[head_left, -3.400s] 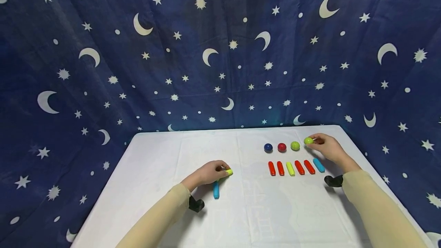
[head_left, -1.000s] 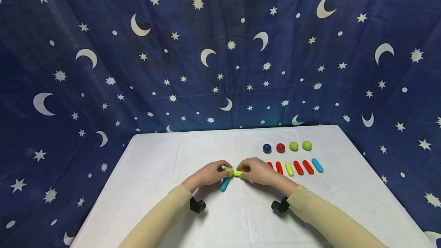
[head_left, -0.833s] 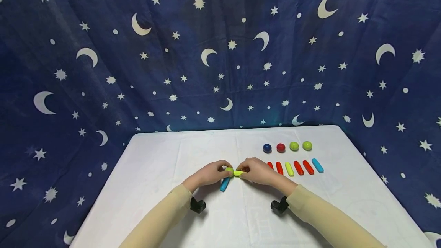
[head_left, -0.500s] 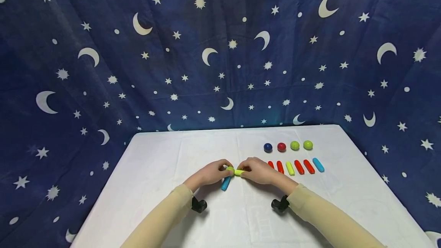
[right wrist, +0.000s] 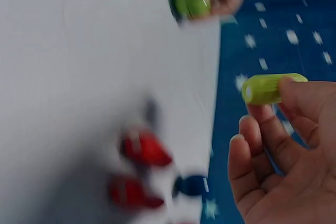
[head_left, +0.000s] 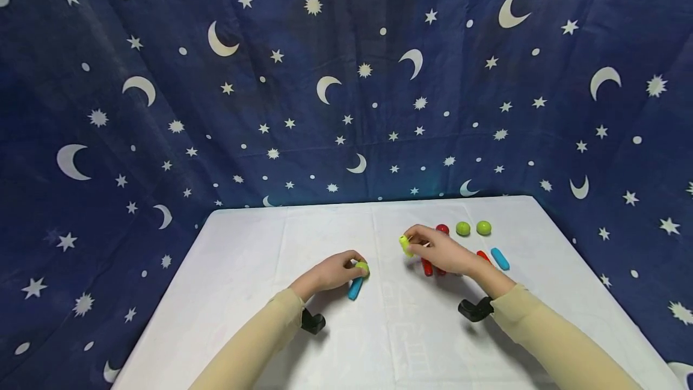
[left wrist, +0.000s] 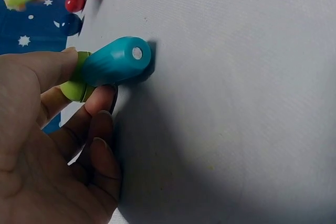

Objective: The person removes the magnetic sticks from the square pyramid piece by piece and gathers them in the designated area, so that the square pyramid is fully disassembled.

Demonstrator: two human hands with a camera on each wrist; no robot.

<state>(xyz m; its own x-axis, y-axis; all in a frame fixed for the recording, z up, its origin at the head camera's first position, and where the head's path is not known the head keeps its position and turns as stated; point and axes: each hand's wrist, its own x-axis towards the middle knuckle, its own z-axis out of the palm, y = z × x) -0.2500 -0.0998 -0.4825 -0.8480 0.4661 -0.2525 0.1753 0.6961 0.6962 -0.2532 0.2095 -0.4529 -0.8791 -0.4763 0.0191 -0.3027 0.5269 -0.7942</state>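
My left hand pinches a lime-green ball between thumb and finger, low over the white table. A blue stick touches that ball and points toward me; its near end has a small round silvery spot. To the right, my right hand holds a yellow-green stick between thumb and fingertips, raised above the table and apart from the ball. In the right wrist view the stick also shows a pale round end. The right hand partly covers the red sticks beneath it.
Behind the right hand stand a red ball and two green balls. A dark blue ball shows in the left wrist view, hidden in the head view. Another blue stick lies at right. A starry cloth hangs behind the table.
The right hand set a green ball down in the row, moved to the left hand and gripped the yellow-green stick. Since half a second ago it has pulled that stick off rightward and up.
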